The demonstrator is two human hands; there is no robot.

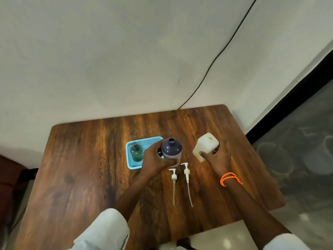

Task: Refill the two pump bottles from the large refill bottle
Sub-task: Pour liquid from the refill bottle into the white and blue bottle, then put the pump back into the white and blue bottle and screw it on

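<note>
At the table's [75, 159] centre, an uncapped dark-topped pump bottle [171, 150] is gripped by the left hand [155, 159]. At its 3 o'clock, the white refill bottle [205, 147] is held by the right hand [219, 157]. Two pump heads [180, 177] lie at 6 o'clock; a green pump bottle [136, 152] stands in a blue tray [129, 162] at 9 o'clock.

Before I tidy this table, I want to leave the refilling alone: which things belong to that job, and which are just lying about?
Part of the job:
- dark open bottle, held by the left hand
- white refill bottle, gripped by the right hand
- two white pumps lying on the table

Just lying about:
- blue basket
- green pump bottle standing in it, possibly next
- black cable on the wall
</note>
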